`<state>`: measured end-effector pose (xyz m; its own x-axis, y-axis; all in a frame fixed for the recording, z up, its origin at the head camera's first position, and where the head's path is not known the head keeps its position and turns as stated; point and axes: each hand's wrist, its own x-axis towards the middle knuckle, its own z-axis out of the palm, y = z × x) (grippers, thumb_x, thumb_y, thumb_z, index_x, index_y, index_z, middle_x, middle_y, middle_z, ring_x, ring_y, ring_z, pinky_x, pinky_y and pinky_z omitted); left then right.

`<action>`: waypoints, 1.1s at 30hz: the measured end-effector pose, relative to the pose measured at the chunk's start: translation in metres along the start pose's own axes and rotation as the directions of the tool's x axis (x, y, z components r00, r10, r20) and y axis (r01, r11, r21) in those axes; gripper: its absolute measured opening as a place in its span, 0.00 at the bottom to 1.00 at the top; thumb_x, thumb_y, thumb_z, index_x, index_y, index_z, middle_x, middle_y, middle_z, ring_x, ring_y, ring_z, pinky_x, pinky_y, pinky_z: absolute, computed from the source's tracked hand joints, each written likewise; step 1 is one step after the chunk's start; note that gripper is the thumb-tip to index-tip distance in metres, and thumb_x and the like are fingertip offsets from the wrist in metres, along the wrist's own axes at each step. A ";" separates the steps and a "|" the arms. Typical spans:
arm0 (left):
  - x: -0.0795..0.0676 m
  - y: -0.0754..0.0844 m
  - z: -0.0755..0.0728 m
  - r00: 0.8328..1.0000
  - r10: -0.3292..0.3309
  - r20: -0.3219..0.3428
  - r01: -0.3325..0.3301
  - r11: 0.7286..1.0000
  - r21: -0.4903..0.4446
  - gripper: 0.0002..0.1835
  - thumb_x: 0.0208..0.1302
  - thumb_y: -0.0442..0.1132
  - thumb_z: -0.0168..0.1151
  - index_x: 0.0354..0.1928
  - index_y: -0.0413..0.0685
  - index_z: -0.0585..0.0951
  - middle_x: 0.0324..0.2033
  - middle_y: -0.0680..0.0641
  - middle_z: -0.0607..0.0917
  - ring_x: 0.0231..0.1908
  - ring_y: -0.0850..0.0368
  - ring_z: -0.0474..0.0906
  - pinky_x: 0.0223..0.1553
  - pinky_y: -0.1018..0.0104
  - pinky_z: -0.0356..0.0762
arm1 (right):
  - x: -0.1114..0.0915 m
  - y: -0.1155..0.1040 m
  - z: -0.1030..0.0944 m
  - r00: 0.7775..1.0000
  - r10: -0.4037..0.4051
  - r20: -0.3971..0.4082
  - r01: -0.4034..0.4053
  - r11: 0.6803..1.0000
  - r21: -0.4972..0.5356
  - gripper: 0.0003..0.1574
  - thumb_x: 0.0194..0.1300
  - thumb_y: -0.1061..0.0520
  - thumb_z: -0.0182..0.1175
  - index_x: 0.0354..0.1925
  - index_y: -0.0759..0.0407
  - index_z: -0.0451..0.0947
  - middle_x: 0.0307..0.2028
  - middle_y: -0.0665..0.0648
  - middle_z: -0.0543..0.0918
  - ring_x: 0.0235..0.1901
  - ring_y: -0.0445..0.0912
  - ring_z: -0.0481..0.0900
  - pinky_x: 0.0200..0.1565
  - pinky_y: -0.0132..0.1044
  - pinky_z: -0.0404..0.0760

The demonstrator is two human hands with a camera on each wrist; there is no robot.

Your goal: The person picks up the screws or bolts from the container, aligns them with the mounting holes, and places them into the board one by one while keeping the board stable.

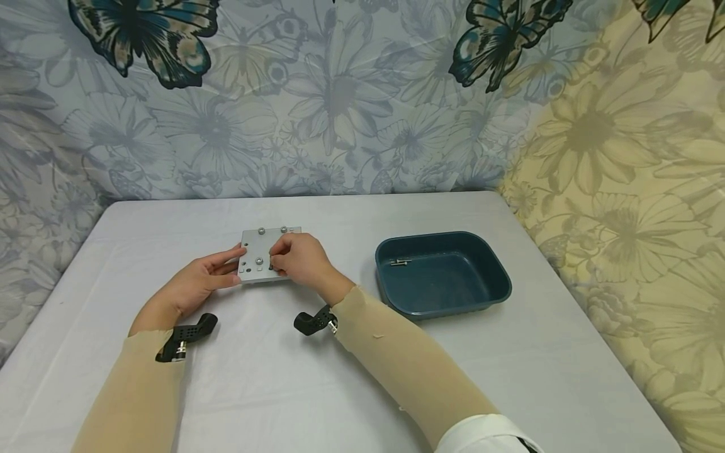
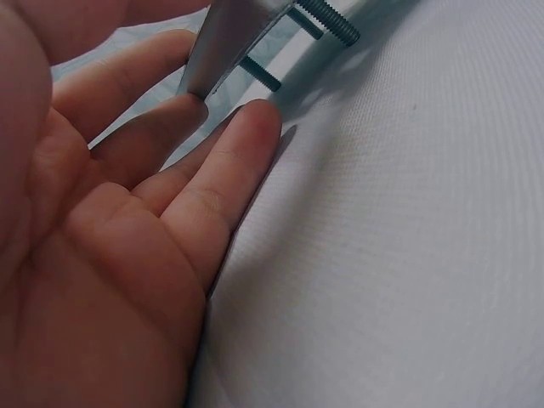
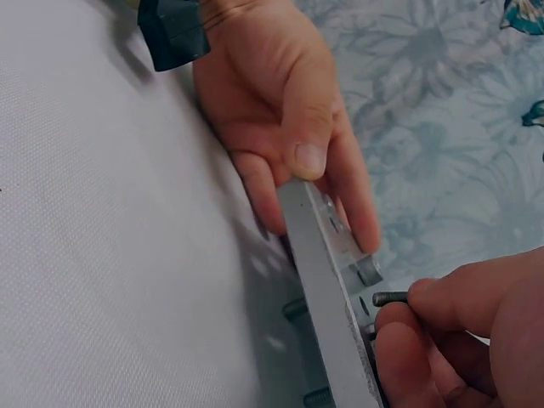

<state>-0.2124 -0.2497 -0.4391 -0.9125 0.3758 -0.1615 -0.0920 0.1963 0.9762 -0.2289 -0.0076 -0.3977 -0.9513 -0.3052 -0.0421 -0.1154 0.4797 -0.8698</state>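
A flat silver metal plate [image 1: 252, 244] with several holes lies raised off the white table. Screw heads [image 1: 258, 260] sit on its upper face, and threaded shanks [image 2: 331, 21] stick out underneath. My left hand [image 1: 198, 280] grips the plate's left end, thumb at the near corner and fingers along that end. Over the plate's right part, my right hand [image 1: 306, 259] pinches a small dark screw [image 3: 391, 297] between thumb and forefinger. In the right wrist view the screw's tip points at the plate's upper face, close by a hole.
Right of the plate stands a dark teal plastic tray [image 1: 447, 313], with a few small metal screws [image 1: 399, 262] lying at its left inside. A white cloth covers the table [image 1: 255, 390]. Behind hangs a flower and butterfly patterned curtain [image 1: 340, 113].
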 end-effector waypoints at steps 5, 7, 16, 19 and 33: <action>0.000 0.000 0.000 1.000 0.003 0.004 -0.003 1.000 -0.003 0.43 0.63 0.36 0.70 0.77 0.41 0.59 0.78 0.46 0.48 0.73 0.42 0.53 0.54 0.77 0.70 | 0.000 -0.001 0.001 1.000 0.003 -0.006 -0.003 1.000 -0.020 0.04 0.66 0.63 0.66 0.33 0.55 0.84 0.27 0.48 0.83 0.24 0.42 0.81 0.28 0.32 0.81; 0.000 0.000 0.000 1.000 0.002 0.003 -0.002 1.000 -0.001 0.43 0.63 0.37 0.70 0.77 0.41 0.59 0.78 0.46 0.48 0.73 0.42 0.53 0.54 0.77 0.70 | 0.000 -0.001 0.001 1.000 0.007 -0.006 -0.007 1.000 -0.021 0.05 0.66 0.63 0.66 0.33 0.54 0.84 0.27 0.48 0.83 0.24 0.42 0.81 0.28 0.32 0.81; -0.001 0.002 0.001 1.000 -0.005 -0.005 0.005 1.000 0.013 0.43 0.63 0.37 0.70 0.77 0.42 0.59 0.78 0.46 0.48 0.73 0.42 0.53 0.53 0.78 0.70 | 0.000 -0.002 0.001 1.000 0.009 0.012 -0.008 0.998 -0.065 0.05 0.66 0.62 0.66 0.33 0.52 0.84 0.28 0.47 0.83 0.25 0.41 0.80 0.29 0.32 0.79; -0.002 0.002 0.001 1.000 -0.007 -0.006 0.007 1.000 0.020 0.43 0.63 0.38 0.70 0.77 0.42 0.59 0.78 0.47 0.48 0.73 0.42 0.52 0.53 0.79 0.69 | 0.000 -0.001 0.000 1.000 -0.004 0.022 0.005 0.997 -0.083 0.05 0.66 0.61 0.67 0.33 0.53 0.85 0.27 0.46 0.83 0.25 0.40 0.80 0.28 0.31 0.78; -0.003 0.003 0.001 1.000 -0.013 0.001 0.013 1.000 0.011 0.43 0.63 0.39 0.71 0.77 0.44 0.60 0.78 0.48 0.49 0.73 0.44 0.52 0.53 0.79 0.69 | -0.003 -0.001 -0.001 0.999 -0.007 0.034 0.008 0.999 -0.052 0.03 0.66 0.61 0.66 0.37 0.55 0.87 0.28 0.46 0.84 0.26 0.40 0.81 0.30 0.32 0.80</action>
<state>-0.2099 -0.2496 -0.4362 -0.9110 0.3738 -0.1741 -0.0990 0.2114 0.9724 -0.2266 -0.0061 -0.3961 -0.9403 -0.3363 -0.0530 -0.1382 0.5193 -0.8434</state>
